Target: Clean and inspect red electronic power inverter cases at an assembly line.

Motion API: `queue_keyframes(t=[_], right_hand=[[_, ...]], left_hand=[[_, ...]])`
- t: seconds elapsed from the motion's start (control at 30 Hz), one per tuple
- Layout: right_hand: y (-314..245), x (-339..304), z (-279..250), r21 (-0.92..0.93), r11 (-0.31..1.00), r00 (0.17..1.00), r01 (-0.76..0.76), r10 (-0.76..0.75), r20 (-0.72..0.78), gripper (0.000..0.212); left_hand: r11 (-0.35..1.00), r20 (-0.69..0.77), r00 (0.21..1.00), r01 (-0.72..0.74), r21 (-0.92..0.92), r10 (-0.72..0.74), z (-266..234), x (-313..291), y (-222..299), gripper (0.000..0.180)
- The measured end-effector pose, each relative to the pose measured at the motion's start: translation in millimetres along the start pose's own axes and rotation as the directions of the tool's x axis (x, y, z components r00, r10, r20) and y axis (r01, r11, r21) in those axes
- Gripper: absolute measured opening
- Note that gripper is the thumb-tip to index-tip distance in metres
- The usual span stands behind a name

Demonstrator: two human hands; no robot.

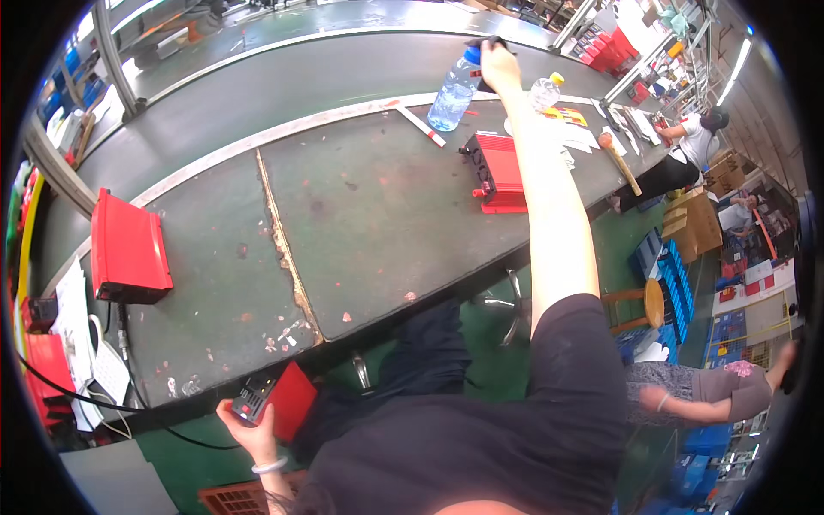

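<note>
Low at the near left edge of the workbench, my left hand [255, 433] is closed round a red power inverter [290, 402] with a black end panel. The inverter is tilted, its panel turned up. My right arm stretches across the bench to the far side. There my right hand [500, 69] is closed on something black, mostly hidden by the fingers, right beside the blue cap of a clear water bottle [450, 100]. Whether the hand touches the bottle I cannot tell. A second, finned red inverter [500, 172] lies next to my right forearm, terminals facing left.
Another red inverter [129, 246] stands at the bench's left end, near cables and a white power strip [109, 369]. A marker [421, 126] lies by the far rim. Beyond my right arm are a yellow-capped bottle [544, 93], papers and a wooden-handled mallet [620, 163]. Other people are at right.
</note>
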State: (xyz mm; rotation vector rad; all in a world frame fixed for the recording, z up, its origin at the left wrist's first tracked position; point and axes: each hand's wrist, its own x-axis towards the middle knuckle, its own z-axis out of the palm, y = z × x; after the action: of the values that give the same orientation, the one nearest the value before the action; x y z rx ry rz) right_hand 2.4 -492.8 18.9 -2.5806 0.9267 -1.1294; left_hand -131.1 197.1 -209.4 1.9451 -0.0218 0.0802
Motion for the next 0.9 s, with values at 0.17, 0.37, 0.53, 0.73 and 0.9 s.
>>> queue_keyframes(t=[0.17,0.37,0.53,0.73,0.9], right_hand=[[-28,-35,-17,0.833,0.436,0.94,-0.34,0.136,0.312,0.036],[-119,-191,-103,0.68,0.335,0.592,-0.652,-0.336,0.733,0.031],[-168,-315,-101,0.431,0.752,0.018,-0.499,-0.489,0.872,0.023],[-203,-401,-81,0.816,0.527,0.302,0.237,-0.838,0.454,0.017],[-206,-426,-69,0.832,0.475,0.362,-0.287,-0.75,0.553,0.021]], left_hand=[[0.994,-0.061,0.994,-0.089,0.064,0.093,-3,-16,-4,0.069],[0.984,-0.056,0.989,-0.128,0.121,0.136,11,-2,33,0.067],[1.0,-0.027,0.999,-0.024,-0.004,0.024,-11,-30,28,0.067],[0.997,-0.026,0.999,-0.043,-0.061,0.042,-19,-49,31,0.069],[0.984,-0.029,0.988,-0.152,-0.098,0.15,-16,-64,32,0.074]])
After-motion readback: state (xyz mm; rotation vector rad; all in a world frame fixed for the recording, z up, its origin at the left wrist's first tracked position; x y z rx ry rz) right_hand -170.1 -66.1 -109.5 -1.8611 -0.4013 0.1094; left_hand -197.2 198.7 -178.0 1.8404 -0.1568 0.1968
